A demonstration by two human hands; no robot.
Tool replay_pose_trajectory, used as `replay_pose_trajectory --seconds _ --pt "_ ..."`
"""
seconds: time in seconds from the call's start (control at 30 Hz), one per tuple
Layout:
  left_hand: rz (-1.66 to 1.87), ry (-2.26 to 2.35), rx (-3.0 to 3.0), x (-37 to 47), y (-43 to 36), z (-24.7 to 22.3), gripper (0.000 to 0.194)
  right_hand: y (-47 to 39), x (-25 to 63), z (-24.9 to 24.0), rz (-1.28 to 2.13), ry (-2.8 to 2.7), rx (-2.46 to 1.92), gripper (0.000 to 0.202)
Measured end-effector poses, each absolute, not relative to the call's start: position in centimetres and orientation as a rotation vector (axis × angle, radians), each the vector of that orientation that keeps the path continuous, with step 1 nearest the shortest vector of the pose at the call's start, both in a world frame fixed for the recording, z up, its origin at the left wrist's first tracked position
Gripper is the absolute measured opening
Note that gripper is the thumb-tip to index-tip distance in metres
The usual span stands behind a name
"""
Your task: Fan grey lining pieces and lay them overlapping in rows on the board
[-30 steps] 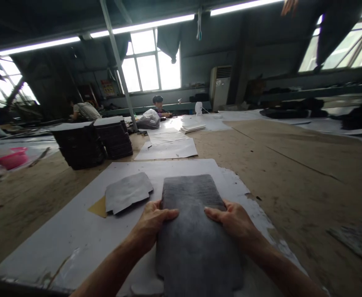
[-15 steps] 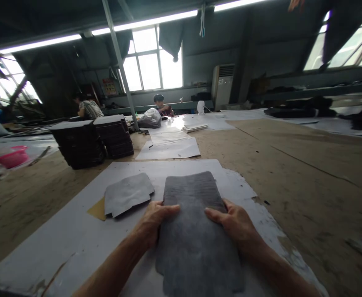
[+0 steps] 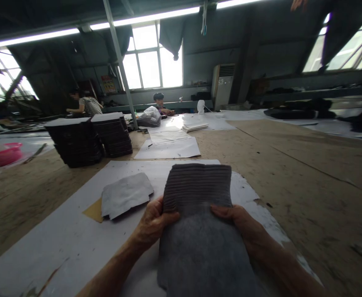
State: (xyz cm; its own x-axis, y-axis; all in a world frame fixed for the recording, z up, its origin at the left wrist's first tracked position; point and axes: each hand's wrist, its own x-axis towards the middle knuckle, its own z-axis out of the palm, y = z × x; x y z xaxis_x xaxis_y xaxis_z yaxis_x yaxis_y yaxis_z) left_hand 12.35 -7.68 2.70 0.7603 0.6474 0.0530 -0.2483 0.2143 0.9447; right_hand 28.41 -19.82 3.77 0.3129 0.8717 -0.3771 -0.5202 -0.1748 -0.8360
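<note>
Between both hands is a stack of dark grey cut sheets (image 3: 205, 243), perhaps fabric or leather; the material is not clear. Its far end shows many layered edges stepped like a fan. My left hand (image 3: 156, 220) grips the left side, thumb on top and fingers hidden beneath. My right hand (image 3: 238, 218) holds the opposite side the same way. To the left of the stack, a smaller pile of light grey cut pieces (image 3: 126, 194) lies on a tan sheet (image 3: 94, 211). White paper (image 3: 60, 231) covers the table under them.
Two tall stacks of dark pieces (image 3: 75, 144) stand at the left, near a pink basin (image 3: 5, 154). Farther back are a metal pole (image 3: 119, 62), a plastic bag (image 3: 150, 117) and white sheets (image 3: 195, 127). Two people (image 3: 91, 106) work at the far side. The brown tabletop (image 3: 307, 185) extends right.
The far end of the grey stack has tilted up and fanned out, so its layered edges show more broadly. Both hands keep hold of its sides. The seated people have shifted posture.
</note>
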Motion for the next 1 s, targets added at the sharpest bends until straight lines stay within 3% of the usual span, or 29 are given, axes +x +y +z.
replay_pose_trajectory --seconds 0.1,0.3,0.53,0.63,0.77,0.83,1.0 --pt "0.578 0.366 1.169 12.5 -7.7 2.8 0.031 -19.9 28.3 3.4 1.137 -0.396 -1.244 0.028" --pt "0.598 0.497 1.074 13.0 -7.7 2.1 0.02 -19.9 27.3 3.5 0.343 -0.949 -1.588 0.025" --pt "0.724 0.477 1.195 12.7 -7.8 2.5 0.024 -19.6 28.1 3.8 1.14 -0.387 -1.259 0.03" --pt "0.695 0.456 1.181 12.7 -7.7 2.6 0.025 -19.8 28.1 3.5 0.986 -0.406 -1.3 0.027" --pt "0.534 0.466 1.059 12.9 -7.8 2.3 0.032 -20.2 27.9 3.0 0.36 -0.846 -1.56 0.022" --pt "0.526 0.494 1.073 12.9 -8.0 2.2 0.029 -20.3 27.9 2.9 0.214 -1.022 -1.548 0.022" --pt "0.701 0.559 1.194 12.9 -7.9 1.9 0.019 -19.7 28.3 3.3 0.57 -0.71 -1.504 0.029"
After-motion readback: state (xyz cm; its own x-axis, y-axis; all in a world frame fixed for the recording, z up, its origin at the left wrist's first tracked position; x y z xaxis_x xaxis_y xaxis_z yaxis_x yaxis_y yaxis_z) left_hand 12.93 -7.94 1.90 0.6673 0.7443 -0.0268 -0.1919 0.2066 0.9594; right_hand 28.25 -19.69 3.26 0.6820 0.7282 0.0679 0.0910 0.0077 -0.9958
